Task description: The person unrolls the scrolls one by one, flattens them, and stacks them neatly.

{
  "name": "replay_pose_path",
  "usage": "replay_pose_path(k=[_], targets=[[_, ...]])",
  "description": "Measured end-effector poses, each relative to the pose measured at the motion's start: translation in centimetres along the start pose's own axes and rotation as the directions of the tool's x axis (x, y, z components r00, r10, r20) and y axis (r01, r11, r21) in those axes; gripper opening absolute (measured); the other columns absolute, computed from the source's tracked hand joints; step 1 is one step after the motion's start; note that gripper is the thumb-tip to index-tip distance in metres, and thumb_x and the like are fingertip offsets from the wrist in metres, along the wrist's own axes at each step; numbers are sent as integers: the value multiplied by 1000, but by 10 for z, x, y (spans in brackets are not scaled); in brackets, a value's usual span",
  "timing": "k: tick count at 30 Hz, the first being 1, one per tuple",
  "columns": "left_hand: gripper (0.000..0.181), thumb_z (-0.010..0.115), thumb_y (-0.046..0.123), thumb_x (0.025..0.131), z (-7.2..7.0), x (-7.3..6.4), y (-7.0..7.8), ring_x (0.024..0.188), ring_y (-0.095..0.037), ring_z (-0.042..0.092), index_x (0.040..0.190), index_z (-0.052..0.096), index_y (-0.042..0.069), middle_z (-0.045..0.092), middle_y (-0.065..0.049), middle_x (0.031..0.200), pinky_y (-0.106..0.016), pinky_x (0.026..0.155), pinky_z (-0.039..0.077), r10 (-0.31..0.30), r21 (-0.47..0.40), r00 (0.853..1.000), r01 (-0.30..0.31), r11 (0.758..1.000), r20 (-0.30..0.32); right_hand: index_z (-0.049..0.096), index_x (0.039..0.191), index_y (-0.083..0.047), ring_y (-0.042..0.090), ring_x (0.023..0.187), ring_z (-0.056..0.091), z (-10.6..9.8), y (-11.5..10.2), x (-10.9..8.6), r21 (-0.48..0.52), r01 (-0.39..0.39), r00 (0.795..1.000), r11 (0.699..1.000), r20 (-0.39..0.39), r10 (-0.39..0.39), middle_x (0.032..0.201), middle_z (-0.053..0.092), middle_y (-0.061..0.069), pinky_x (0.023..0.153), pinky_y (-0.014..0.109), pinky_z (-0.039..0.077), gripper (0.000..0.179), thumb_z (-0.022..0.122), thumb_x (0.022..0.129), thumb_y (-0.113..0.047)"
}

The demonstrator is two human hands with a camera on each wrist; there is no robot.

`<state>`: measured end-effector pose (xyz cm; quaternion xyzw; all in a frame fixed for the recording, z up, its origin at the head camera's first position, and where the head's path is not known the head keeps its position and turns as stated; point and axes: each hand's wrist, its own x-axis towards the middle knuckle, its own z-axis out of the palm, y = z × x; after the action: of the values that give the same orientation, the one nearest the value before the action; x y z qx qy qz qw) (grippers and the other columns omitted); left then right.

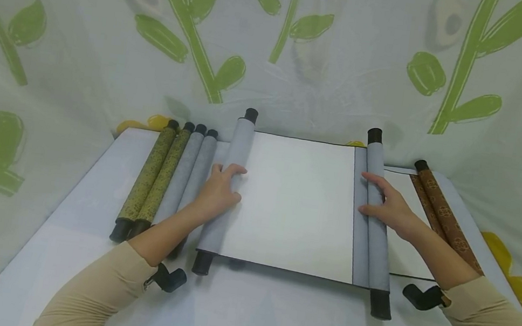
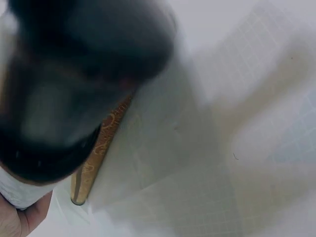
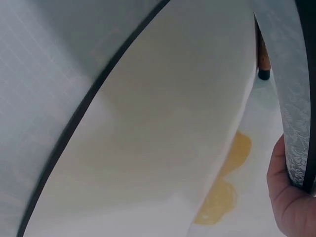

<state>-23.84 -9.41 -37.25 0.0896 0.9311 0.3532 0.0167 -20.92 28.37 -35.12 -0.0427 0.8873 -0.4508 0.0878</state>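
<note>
Scroll [image 1: 295, 205] stretches partly unrolled between left fingers [image 1: 234, 169] and right fingers [image 1: 378, 182].

The scroll [image 1: 292, 205] looks like smooth, matt paper, its grey edging [image 1: 379, 256] patterned cloth, its black knobs [image 1: 381, 305] smooth plastic.

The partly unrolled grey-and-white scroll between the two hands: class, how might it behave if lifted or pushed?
Its blank white rectangular sheet would probably flex, since it looks thin. The grey cylindrical rolls at either side look straight, so they are likely stiffer. Being round, these may roll if pushed once the left hand and right hand release them.
</note>
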Motion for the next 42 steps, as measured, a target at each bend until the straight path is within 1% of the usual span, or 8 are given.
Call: replay_pose_path(k=[8,13,18,21,24,30,35,42], targets=[[46,51,3,88,1,0,-3,59,-25,48,131,51,17,27,-31,135,-32,53,39,28,62,1000,-28,998,-9,15,152,-12,53,135,14,-2,0,-3,0,-6,1000,1000,3,6,154,2,28,97,71,24,82,63,85,-4],[42,49,6,90,0,-1,-5,70,-29,52,130,54,15,27,-32,135,-33,58,40,25,44,1000,-25,999,7,15,152,-13,53,136,12,-6,6,-3,-10,-2,1000,1000,-1,1,155,1,27,97,72,22,83,64,85,-4],[45,61,9,86,-1,-2,-10,97,-35,49,131,53,13,34,-27,126,-41,74,45,-8,-50,1000,9,999,25,15,152,-14,54,136,10,-8,10,-3,-33,-15,1000,999,3,15,154,1,28,97,73,22,83,65,85,-5],[53,72,14,81,-2,-2,-13,103,-36,48,130,52,13,36,-25,124,-47,82,45,-29,-83,999,31,996,31,16,152,-12,54,136,11,-9,10,-4,-46,-6,1000,999,9,7,154,2,29,97,73,22,82,64,85,-5],[56,75,14,78,-3,-3,-13,103,-36,48,129,51,13,37,-26,124,-49,84,45,-23,-81,999,25,996,28,16,151,-12,54,136,10,-11,11,-5,-57,0,1000,998,13,1,154,3,29,97,73,22,82,64,86,-5],[52,61,3,79,-5,-4,-10,95,-35,48,129,49,13,37,-26,124,-42,72,44,-2,-70,1000,3,998,18,15,151,-12,54,136,10,-14,11,-6,-61,-7,1000,998,14,8,154,2,29,97,72,22,82,64,86,-5],[48,52,1,83,-6,-4,-12,90,-34,48,129,49,14,34,-27,126,-38,68,42,4,-76,999,0,997,43,15,152,-13,55,135,11,-16,12,-6,-57,-19,1000,998,20,20,153,1,30,96,73,23,83,64,86,-5],[40,47,8,92,-8,-4,-12,118,-41,40,131,53,13,24,-33,138,-51,87,42,8,-83,997,-1,997,83,15,151,-11,54,136,8,-22,15,-7,-57,-14,1000,998,15,15,154,0,29,97,73,20,83,64,85,-4]])
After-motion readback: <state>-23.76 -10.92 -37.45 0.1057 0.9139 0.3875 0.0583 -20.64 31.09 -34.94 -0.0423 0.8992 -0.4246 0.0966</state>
